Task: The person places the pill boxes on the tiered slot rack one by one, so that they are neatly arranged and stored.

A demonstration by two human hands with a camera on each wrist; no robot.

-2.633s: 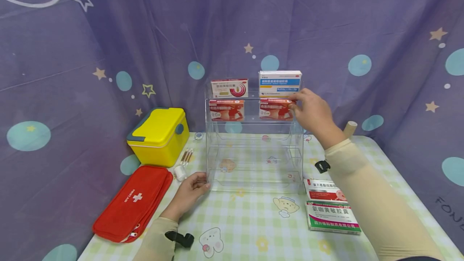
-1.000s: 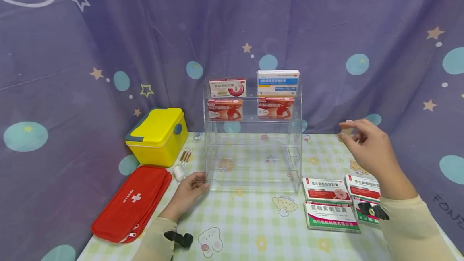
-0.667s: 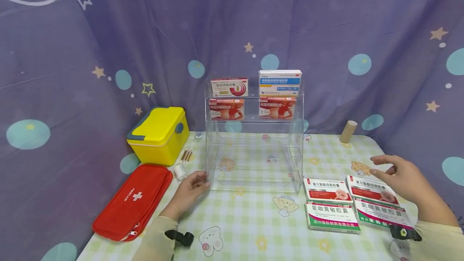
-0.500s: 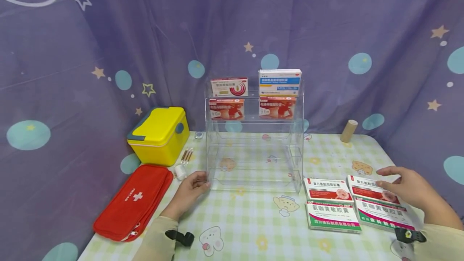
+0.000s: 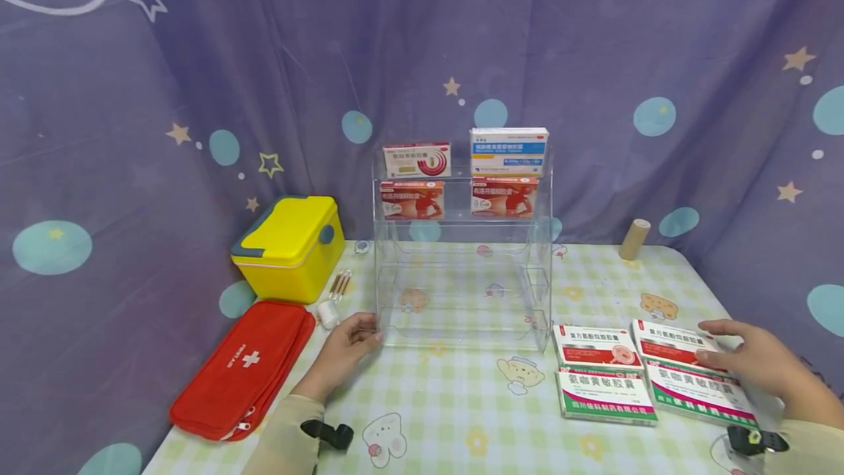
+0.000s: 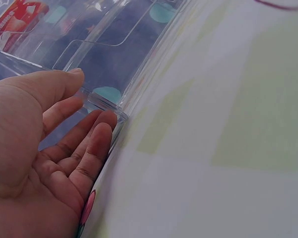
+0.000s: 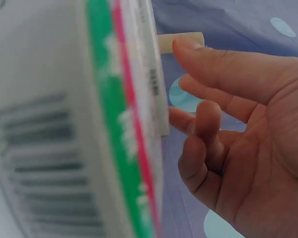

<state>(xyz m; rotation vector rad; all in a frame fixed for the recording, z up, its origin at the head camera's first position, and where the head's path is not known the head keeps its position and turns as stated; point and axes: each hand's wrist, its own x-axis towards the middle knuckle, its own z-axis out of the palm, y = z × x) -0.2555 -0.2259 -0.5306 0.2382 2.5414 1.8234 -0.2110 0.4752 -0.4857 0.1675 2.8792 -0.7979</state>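
A clear tiered display stand (image 5: 461,343) holds a red-and-white medicine box (image 5: 417,160) and a blue-and-white one (image 5: 509,152) on top. Below them stand two red medicine boxes (image 5: 412,201). My left hand (image 5: 346,350) is at the stand's lower left corner, fingers loosely bent and touching its edge (image 6: 120,114). My right hand (image 5: 758,358) hovers with thumb and fingers apart at the right end of the far-right red-and-white box (image 5: 672,343). Its fingertips are close to that box; contact is hard to tell. A green-and-white box (image 5: 699,391) fills the right wrist view's foreground.
Another red-and-white box (image 5: 596,347) and green-and-white box (image 5: 605,396) lie beside those. At left are a yellow case (image 5: 290,248), a red first-aid pouch (image 5: 244,372), a white roll (image 5: 327,314) and small brown-filled tubes (image 5: 340,284). A tan roll (image 5: 634,239) stands far right.
My right hand has let go of the right-hand red box on the second tier and moved right and down to the flat boxes. My left hand has stayed at the stand's corner.
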